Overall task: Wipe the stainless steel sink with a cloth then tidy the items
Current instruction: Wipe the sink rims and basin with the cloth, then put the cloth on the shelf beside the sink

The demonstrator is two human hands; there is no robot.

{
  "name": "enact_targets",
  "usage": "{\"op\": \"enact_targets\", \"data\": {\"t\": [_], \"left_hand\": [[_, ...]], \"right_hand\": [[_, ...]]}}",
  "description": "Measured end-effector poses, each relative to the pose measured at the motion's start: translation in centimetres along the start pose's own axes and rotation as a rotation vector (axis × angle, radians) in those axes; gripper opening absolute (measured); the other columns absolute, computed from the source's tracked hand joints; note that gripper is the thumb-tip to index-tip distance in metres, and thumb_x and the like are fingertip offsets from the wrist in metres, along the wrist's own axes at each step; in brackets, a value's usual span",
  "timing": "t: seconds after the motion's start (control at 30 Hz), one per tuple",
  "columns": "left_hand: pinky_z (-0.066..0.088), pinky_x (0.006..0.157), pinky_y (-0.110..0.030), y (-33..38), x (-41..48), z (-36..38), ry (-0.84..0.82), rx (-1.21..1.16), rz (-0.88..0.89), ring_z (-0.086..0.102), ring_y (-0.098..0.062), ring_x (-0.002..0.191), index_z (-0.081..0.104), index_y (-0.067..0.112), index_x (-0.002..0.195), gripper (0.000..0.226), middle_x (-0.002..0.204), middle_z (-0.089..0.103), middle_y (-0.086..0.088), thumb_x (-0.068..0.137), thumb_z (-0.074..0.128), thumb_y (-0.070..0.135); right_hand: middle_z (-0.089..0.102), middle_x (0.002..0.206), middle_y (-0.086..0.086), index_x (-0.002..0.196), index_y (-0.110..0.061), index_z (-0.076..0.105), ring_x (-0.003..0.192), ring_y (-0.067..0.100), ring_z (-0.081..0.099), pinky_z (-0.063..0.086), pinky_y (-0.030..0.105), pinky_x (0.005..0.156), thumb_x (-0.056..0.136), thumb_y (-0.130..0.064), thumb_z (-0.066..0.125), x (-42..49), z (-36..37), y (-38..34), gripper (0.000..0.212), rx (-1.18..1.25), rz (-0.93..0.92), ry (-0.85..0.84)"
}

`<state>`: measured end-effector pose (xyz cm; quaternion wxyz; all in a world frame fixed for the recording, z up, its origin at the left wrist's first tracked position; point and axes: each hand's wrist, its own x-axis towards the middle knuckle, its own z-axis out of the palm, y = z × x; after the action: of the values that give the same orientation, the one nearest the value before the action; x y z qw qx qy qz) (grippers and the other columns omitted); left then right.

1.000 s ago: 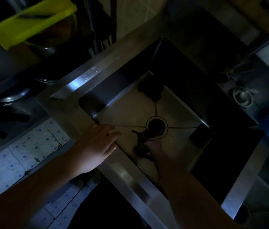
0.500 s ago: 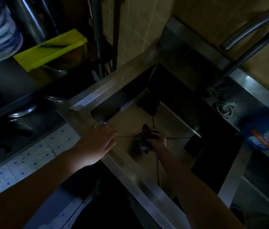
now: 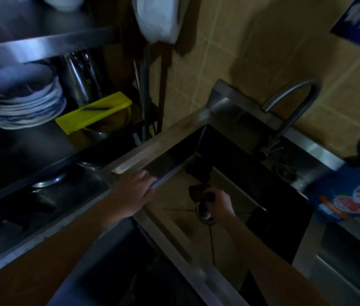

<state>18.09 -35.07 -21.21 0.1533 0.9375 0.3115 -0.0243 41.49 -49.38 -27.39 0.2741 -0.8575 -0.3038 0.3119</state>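
Note:
The stainless steel sink (image 3: 174,219) is a deep square basin in dim light, with a round drain (image 3: 206,214) in its floor. My right hand (image 3: 221,203) is down inside the basin, closed on a dark cloth (image 3: 199,192) just above the drain. My left hand (image 3: 131,195) lies flat on the sink's left rim (image 3: 143,159), fingers spread, holding nothing. A dark lump (image 3: 199,171) sits in the far corner of the basin, and a dark block (image 3: 257,217) leans at its right wall.
A curved faucet (image 3: 294,107) rises behind the sink. A blue detergent pack (image 3: 349,196) stands on the right ledge. On the left rack sit stacked plates (image 3: 22,107), a yellow cutting board (image 3: 94,114) over a bowl, and a metal pot. Tiled wall behind.
The camera has tilted up, showing more wall and rack. My right hand has lifted the cloth away from the near floor to above the drain. My left hand stays on the rim.

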Motion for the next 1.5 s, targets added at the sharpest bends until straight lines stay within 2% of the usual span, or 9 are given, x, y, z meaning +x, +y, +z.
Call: {"op": "enact_targets", "data": {"t": [0.17, 0.37, 0.47, 0.53, 0.7, 0.83, 1.0, 1.33, 1.5], "left_hand": [[0.032, 0.102, -0.037, 0.8, -0.6, -3.2, 0.077, 0.064, -0.066, 0.042, -0.020, 0.126, 0.040, 0.024, 0.136, 0.042, 0.137, 0.043, -0.001, 0.097, 0.035, 0.038], [0.036, 0.096, -0.039, 1.3, -1.1, -6.4, 0.178, 0.114, -0.092, 0.046, -0.023, 0.118, 0.043, 0.026, 0.133, 0.039, 0.129, 0.046, -0.002, 0.096, 0.037, 0.038], [0.035, 0.098, -0.041, 1.7, -1.6, -7.9, 0.205, 0.105, -0.120, 0.045, -0.024, 0.121, 0.042, 0.024, 0.133, 0.040, 0.132, 0.045, -0.003, 0.096, 0.037, 0.039], [0.036, 0.099, -0.042, 1.8, -2.0, -8.9, 0.221, 0.108, -0.144, 0.044, -0.024, 0.122, 0.041, 0.024, 0.134, 0.043, 0.133, 0.044, -0.003, 0.095, 0.036, 0.041], [0.037, 0.096, -0.042, 1.7, -2.9, -11.4, 0.309, 0.135, -0.213, 0.046, -0.024, 0.121, 0.037, 0.026, 0.136, 0.043, 0.131, 0.046, -0.001, 0.095, 0.039, 0.041], [0.037, 0.097, -0.042, 1.1, -3.4, -13.3, 0.333, 0.163, -0.263, 0.045, -0.025, 0.123, 0.036, 0.025, 0.137, 0.045, 0.134, 0.045, -0.002, 0.095, 0.039, 0.041], [0.038, 0.095, -0.041, -0.2, -3.9, -16.3, 0.393, 0.200, -0.283, 0.048, -0.027, 0.120, 0.038, 0.025, 0.134, 0.042, 0.129, 0.047, -0.003, 0.095, 0.038, 0.042], [0.038, 0.099, -0.041, -7.1, -4.9, -22.4, 0.483, 0.251, -0.346, 0.048, -0.027, 0.121, 0.042, 0.025, 0.130, 0.040, 0.129, 0.049, -0.004, 0.094, 0.040, 0.041], [0.041, 0.096, -0.041, -11.3, -5.0, -25.4, 0.498, 0.269, -0.370, 0.049, -0.028, 0.119, 0.043, 0.022, 0.129, 0.039, 0.129, 0.050, -0.005, 0.095, 0.039, 0.039]], "right_hand": [[0.063, 0.083, 0.000, 0.095, -0.023, 0.067, 0.053, -0.003, 0.060, 0.042, 0.007, 0.040, 0.082, 0.005, 0.052, -0.8, -2.5, -3.2, 0.035, -0.065, -0.123, 0.002], [0.051, 0.079, -0.015, 0.089, -0.033, 0.064, 0.064, -0.002, 0.054, 0.046, 0.010, 0.046, 0.081, 0.002, 0.057, -1.8, -5.6, -7.1, 0.037, -0.114, -0.292, 0.079], [0.056, 0.089, -0.008, 0.094, -0.026, 0.068, 0.085, 0.011, 0.058, 0.046, 0.020, 0.067, 0.079, 0.004, 0.055, -2.3, -7.2, -9.0, 0.036, -0.181, -0.376, 0.071], [0.058, 0.090, -0.008, 0.086, -0.026, 0.067, 0.092, 0.011, 0.056, 0.040, 0.020, 0.074, 0.079, 0.005, 0.054, -2.5, -8.2, -10.1, 0.033, -0.229, -0.441, 0.059], [0.061, 0.100, -0.005, 0.091, -0.029, 0.063, 0.083, 0.005, 0.056, 0.038, 0.008, 0.056, 0.084, -0.004, 0.056, -3.0, -10.1, -12.8, 0.027, -0.248, -0.527, 0.056], [0.060, 0.102, -0.005, 0.097, -0.024, 0.065, 0.095, 0.010, 0.058, 0.049, 0.020, 0.075, 0.086, -0.004, 0.056, -3.3, -11.0, -15.4, 0.025, -0.265, -0.575, 0.090], [0.060, 0.105, -0.005, 0.098, -0.028, 0.065, 0.095, 0.008, 0.055, 0.040, 0.016, 0.074, 0.087, -0.005, 0.056, -3.1, -11.5, -19.3, 0.027, -0.262, -0.657, 0.056], [0.068, 0.108, 0.004, 0.106, -0.021, 0.068, 0.105, 0.019, 0.062, 0.042, 0.019, 0.076, 0.085, -0.006, 0.057, -1.8, -10.9, -29.9, 0.028, -0.291, -0.807, 0.131], [0.066, 0.116, 0.004, 0.110, -0.017, 0.067, 0.113, 0.020, 0.058, 0.043, 0.022, 0.086, 0.086, -0.005, 0.056, -1.2, -9.5, -35.5, 0.029, -0.318, -0.846, 0.175]]}}
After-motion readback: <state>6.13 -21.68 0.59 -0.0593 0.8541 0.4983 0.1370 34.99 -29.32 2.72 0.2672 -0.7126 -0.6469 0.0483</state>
